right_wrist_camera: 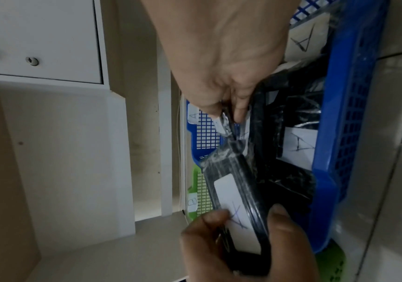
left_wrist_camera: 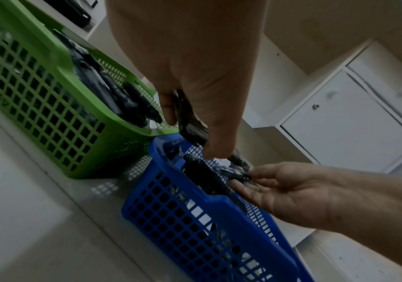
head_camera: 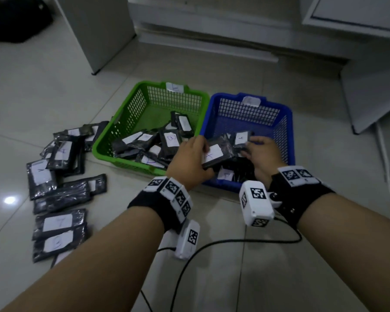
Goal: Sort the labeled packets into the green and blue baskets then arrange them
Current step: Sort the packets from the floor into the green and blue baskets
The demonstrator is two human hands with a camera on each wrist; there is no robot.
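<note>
both hands over the blue basket, which sits touching the right side of the green basket on the tiled floor.

left hand grips a black packet marked "a" by its near end: thumb on the white label, other fingers curled underneath. packet is lifted, tilted, above the near-left part of the blue basket.

right hand pinches a second "a" packet between thumb and fingers at its edge; right wrist view shows the pinch on the plastic wrap. this packet sits just behind the first one, the two touching or overlapping, can't tell which.

more "a" packets lie loose in the blue basket under the hands. green basket holds a jumble of packets, one reads "b". each basket has a paper tag on its far rim; in the right wrist view the blue one reads "a", the green one "b".

unsorted packets in a scattered pile on the floor left of the green basket, labels up. white cabinets behind the baskets.
</note>
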